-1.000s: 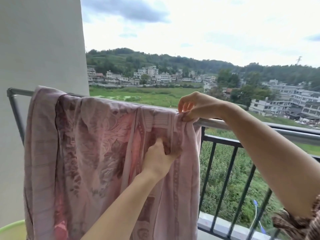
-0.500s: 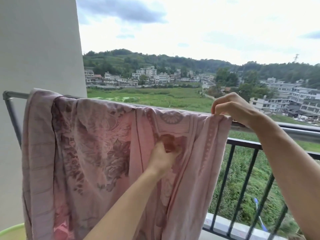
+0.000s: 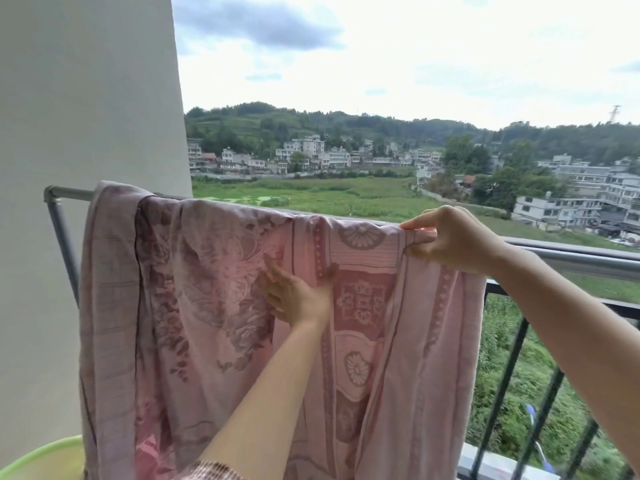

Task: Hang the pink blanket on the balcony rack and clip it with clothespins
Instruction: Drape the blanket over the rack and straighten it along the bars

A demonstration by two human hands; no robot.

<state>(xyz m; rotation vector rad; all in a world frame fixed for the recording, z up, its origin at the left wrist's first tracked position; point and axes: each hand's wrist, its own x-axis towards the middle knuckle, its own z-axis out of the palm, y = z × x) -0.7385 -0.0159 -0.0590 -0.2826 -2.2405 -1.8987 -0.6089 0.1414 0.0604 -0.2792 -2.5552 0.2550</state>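
While the pink blanket (image 3: 214,306) hangs draped over the grey rack rail (image 3: 69,195), we have both hands on it. Our right hand (image 3: 450,240) pinches the cloth's top fold between thumb and forefinger right at the rail, near the blanket's right edge, with the other fingers curled beneath. Our left hand (image 3: 294,299) lies flat against the hanging front face, lower than the right hand and to its left. Its fingers are straight and slightly spread, and the thumb is stretched out to the right; it grips nothing and only presses on the cloth. The blanket covers the rail from close to its left corner by the white wall (image 3: 86,116) across to our right hand, and falls in long folds past the bottom of the view. Its left part looks bunched and overlapped, its right part smoother, with a patterned border showing. Behind the right edge stands the dark balcony railing (image 3: 507,375), and a green basin (image 3: 38,459) shows its rim at the lower left, just beside the blanket.
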